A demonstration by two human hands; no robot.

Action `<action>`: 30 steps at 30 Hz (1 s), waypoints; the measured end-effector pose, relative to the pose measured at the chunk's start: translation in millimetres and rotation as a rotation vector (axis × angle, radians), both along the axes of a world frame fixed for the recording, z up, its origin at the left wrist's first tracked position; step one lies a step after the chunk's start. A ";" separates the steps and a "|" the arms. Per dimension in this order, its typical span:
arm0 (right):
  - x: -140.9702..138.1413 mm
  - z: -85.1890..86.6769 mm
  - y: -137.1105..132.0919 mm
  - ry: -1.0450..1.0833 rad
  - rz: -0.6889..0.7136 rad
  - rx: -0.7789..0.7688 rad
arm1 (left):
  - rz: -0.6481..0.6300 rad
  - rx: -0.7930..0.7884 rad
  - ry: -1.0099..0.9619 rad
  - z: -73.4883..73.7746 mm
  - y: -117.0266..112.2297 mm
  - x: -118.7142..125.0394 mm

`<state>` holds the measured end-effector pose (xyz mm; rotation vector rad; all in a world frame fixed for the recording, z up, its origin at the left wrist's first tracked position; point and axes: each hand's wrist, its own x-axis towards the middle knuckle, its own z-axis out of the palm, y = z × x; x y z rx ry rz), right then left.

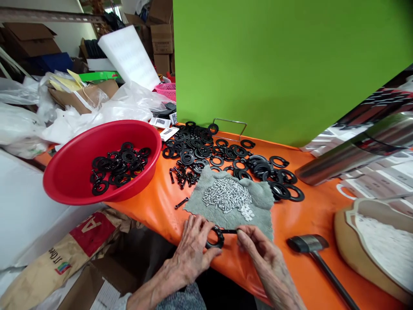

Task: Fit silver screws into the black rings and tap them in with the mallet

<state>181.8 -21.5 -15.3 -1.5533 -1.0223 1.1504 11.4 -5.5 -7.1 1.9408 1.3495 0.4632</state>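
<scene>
My left hand (196,245) is closed round the left side of a black plastic ring (220,237) at the front edge of the orange table. A short black link bar (229,231) runs from the ring to my right hand (258,247), whose thumb and fingertips pinch its far end. Just beyond my hands, a grey-green cloth (200,198) bears a heap of small silver screws (226,193) and a little pile of white pieces (247,212). A loose black link bar (181,203) lies left of the cloth.
A red basin (61,181) with black rings stands at the left. Many black rings (203,150) lie behind the cloth, before a green panel (274,64). To the right are a mallet (309,243), a beige tub (346,232) of white material and a metal cylinder (338,155).
</scene>
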 end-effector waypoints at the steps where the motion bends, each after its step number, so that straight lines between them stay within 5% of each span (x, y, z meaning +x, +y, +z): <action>1: 0.6 -1.2 -0.4 0.004 -0.001 0.000 | 0.026 0.004 -0.018 -0.6 -1.0 2.5; 8: -1.2 -2.8 2.9 -0.138 0.154 0.075 | 0.024 -0.084 -0.272 5.8 14.0 3.2; 16: 15.6 -10.6 13.7 -0.396 0.450 0.307 | -0.069 -0.019 -0.152 -1.3 10.0 -4.0; 30: 22.6 -26.7 8.4 -0.649 0.619 0.491 | -0.032 0.020 -0.095 -11.2 2.9 -2.9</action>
